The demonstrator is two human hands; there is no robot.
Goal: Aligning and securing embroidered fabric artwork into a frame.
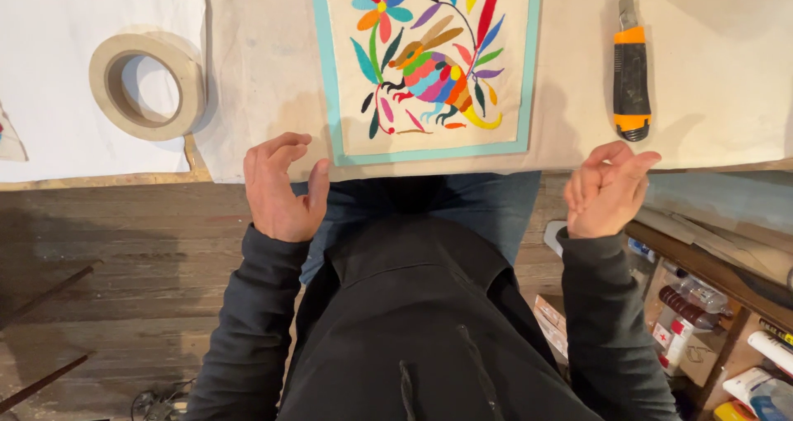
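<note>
Two hands, both empty, hanging out right at the near edge of the table. Using the embroidered panel [425, 61] as the anchor: it's a cream cloth with a light blue border and a bright multicoloured animal and flowers stitched on it, lying flat on the beige canvas sheet [570, 66] that covers the table.

Left hand [281, 188] sits just off the panel's near-left corner, fingers loosely curled and spread, thumb sticking up close to the blue border. Not gripping anything; can't quite tell if the fingertips brush the canvas edge or hover just off it.

Right hand [607, 190] is off past the panel's near-right corner, held over the table edge, palm turned up-ish with the fingers curled in, half closed. Nothing in it either.

Beyond the right hand, to the right of the panel, an orange-and-black utility knife [632, 70] lies on the canvas, blade pointing away. Well to the left of the panel there's a roll of masking tape [149, 85] lying flat on a white sheet [58, 66]. Below the panel you just get the person's dark jacket and jeans, plus the wooden floor [107, 264].
</note>
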